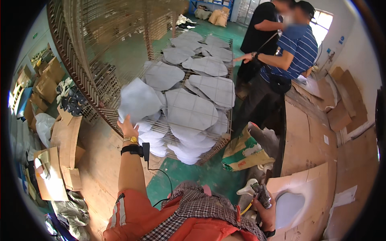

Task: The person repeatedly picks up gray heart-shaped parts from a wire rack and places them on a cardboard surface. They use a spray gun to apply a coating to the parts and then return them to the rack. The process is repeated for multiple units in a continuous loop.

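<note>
My left hand [128, 129] reaches forward and pinches the lower edge of a grey rounded sheet [138, 98], which is tilted up at the near left corner of a wire rack [226, 138]. Many similar grey sheets [193, 110] lie on the rack's top shelf, with more layered on the shelves below. Low on the right, my right hand [267, 207] is wrapped round a metal spray gun [262, 193] with a yellow hose [246, 209]. Beside that hand another grey sheet [290, 207] lies on cardboard. A white rounded piece [247, 187] is just left of the gun.
Raised wire shelves [116, 52] stand at the rack's left. Two people [291, 48] are beyond its right side, one extending a hand toward it. A torn sack [251, 148] sits by the cardboard-covered bench [307, 144]. Cardboard boxes [66, 138] line the left.
</note>
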Demonstrator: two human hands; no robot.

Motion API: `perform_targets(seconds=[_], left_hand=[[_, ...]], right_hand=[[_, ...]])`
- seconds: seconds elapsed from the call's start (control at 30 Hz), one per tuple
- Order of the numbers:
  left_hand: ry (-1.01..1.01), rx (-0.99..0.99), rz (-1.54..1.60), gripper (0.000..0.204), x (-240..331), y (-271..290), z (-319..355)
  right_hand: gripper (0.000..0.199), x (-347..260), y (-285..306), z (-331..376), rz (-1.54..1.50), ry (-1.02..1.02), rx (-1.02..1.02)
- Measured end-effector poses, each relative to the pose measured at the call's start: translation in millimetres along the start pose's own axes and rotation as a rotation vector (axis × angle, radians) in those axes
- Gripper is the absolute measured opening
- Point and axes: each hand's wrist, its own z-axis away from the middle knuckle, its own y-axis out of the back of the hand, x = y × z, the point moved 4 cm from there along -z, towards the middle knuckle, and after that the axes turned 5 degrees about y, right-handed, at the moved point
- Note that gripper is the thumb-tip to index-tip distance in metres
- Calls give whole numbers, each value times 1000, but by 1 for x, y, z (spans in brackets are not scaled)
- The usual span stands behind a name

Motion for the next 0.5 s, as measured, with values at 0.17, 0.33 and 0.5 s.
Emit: perform_targets(seconds=[0.17,0.33,0.5], left_hand=[[-623,410,-591,73,-2,-25,55],[-545,-507,-290,35,-83,-139,202],[-234,-1394,-539,18,-249,-189,425]], right_hand=[[33,13,29,21,68,19,64],[44,35,77,69,110,10,232],[47,61,125,136,86,-64,464]])
